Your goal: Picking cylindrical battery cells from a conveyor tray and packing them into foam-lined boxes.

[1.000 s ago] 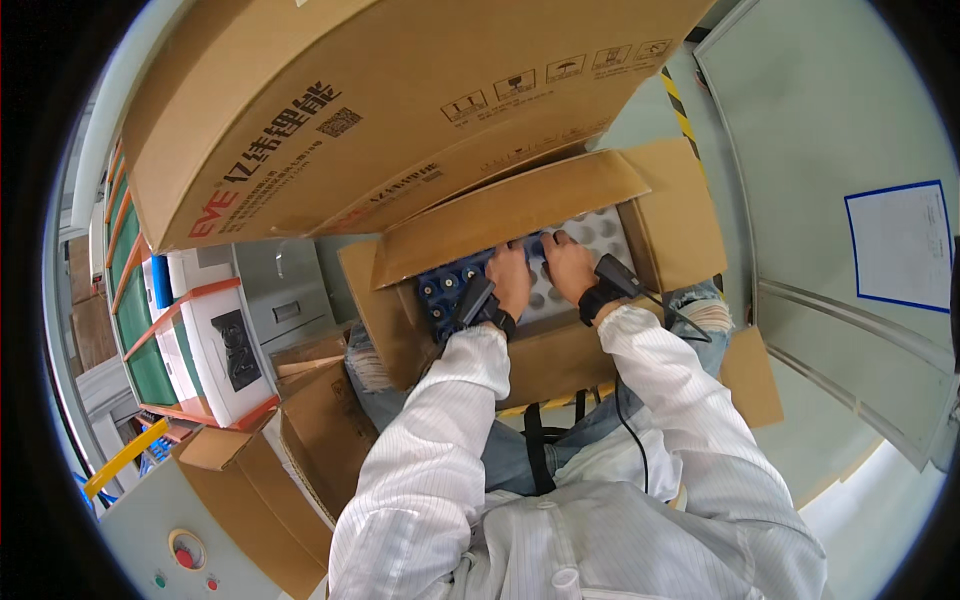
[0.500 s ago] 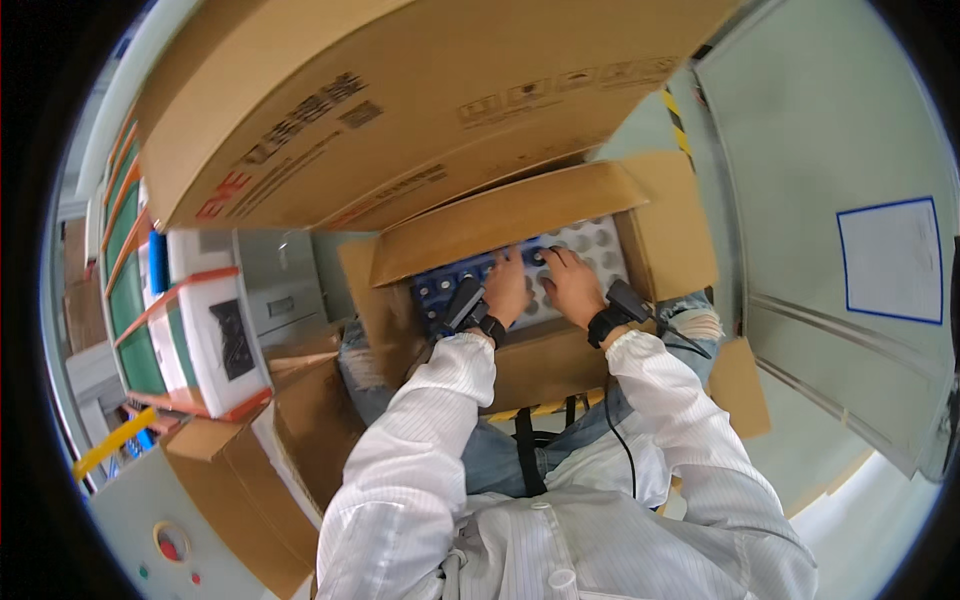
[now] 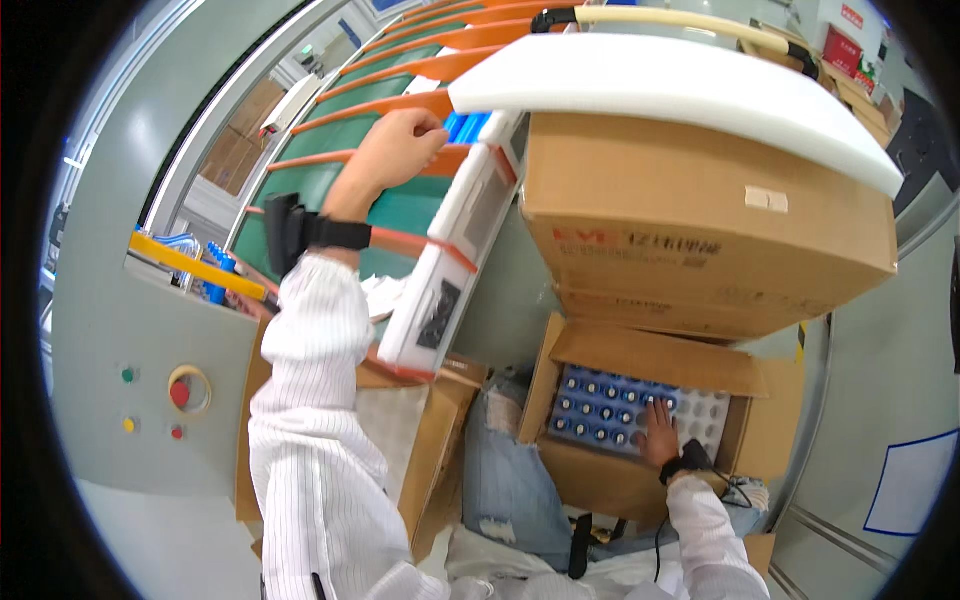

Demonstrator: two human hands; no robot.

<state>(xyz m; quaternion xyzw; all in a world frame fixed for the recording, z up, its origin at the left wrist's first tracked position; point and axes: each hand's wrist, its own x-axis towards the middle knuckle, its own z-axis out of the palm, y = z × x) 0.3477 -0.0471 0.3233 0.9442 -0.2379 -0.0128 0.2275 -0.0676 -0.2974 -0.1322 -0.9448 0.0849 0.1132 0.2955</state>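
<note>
My left hand (image 3: 398,150) is raised over the green conveyor, its fingers curled and nothing showing in them. Just to its right, blue cylindrical battery cells (image 3: 467,127) lie between orange dividers. Down at the right, my right hand (image 3: 658,436) is in an open cardboard carton (image 3: 590,475), fingers stretched over the cells. Rows of upright blue cells (image 3: 603,412) fill the left and middle of a pale tray (image 3: 712,420) there. Round holes without cells show at the tray's right side. Each wrist wears a black strap with a small device.
A large closed carton (image 3: 700,215) with a white foam sheet (image 3: 670,80) on top stands behind the open carton. The conveyor (image 3: 330,190) has orange dividers (image 3: 395,240) and a white side rail. Another carton (image 3: 440,460) is beside my left leg. A grey panel with buttons (image 3: 180,394) stands left.
My left hand has left the carton and moved up and left to the conveyor. My right hand stays at the cells. The view has swung left.
</note>
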